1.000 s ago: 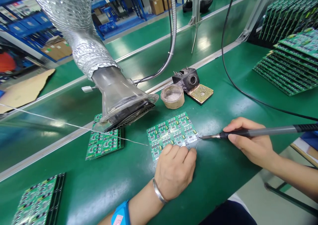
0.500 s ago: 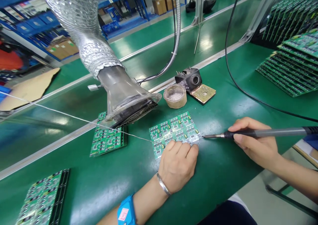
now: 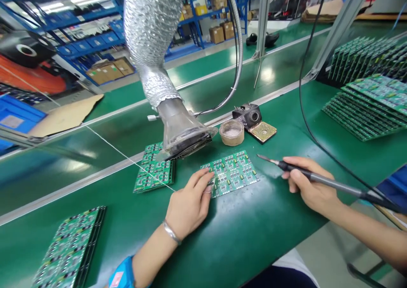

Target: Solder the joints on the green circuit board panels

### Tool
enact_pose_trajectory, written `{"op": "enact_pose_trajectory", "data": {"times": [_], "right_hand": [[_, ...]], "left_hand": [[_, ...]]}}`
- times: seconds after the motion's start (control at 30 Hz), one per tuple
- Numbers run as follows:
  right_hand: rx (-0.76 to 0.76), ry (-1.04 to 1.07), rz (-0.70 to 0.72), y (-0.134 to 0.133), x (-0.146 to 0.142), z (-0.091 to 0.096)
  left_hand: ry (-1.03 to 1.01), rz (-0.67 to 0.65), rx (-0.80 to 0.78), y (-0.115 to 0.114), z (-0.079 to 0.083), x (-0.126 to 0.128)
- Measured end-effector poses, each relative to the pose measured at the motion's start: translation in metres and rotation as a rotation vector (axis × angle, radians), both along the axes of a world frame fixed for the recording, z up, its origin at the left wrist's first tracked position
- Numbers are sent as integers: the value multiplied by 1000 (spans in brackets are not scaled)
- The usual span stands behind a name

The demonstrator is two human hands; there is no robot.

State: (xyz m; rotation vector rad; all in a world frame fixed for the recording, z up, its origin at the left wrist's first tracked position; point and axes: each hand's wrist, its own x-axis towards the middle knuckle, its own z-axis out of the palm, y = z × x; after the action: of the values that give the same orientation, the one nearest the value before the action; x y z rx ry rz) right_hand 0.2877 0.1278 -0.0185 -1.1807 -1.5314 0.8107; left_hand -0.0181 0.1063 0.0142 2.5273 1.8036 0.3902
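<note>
My left hand (image 3: 187,201) is at the left end of a green circuit board panel (image 3: 235,173) lying on the bench. A thin solder wire (image 3: 122,153) runs into this hand from the upper left, and a short bit shows by the thumb. Its fingertips touch the panel's left edge; whether they also grip it I cannot tell. My right hand (image 3: 310,186) is closed round a soldering iron (image 3: 321,178) like a pen. The iron's tip points left, just off the panel's right end and apart from it.
A fume extractor nozzle (image 3: 184,129) hangs behind the panel. Behind it stand a round tub (image 3: 232,133) and an iron holder with a sponge (image 3: 263,131). Board stacks lie at left (image 3: 70,250), behind the left hand (image 3: 152,169) and at right (image 3: 365,106). A black cable (image 3: 302,93) hangs at right.
My left hand has moved from the panel's right front part to its left end, taking the solder wire along. The iron's tip has drawn away from the panel's right corner. The view has shifted.
</note>
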Motion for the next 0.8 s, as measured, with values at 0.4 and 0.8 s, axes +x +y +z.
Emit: {"op": "enact_pose_trajectory", "data": {"times": [0.4,0.8], "right_hand": [[306,-512,373,38,-41,8],[490,-365,93,66,-87,-1]], "left_hand": [[69,38,-59,-44,-8,-23],[5,192,-42,-40,-14,-43]]}}
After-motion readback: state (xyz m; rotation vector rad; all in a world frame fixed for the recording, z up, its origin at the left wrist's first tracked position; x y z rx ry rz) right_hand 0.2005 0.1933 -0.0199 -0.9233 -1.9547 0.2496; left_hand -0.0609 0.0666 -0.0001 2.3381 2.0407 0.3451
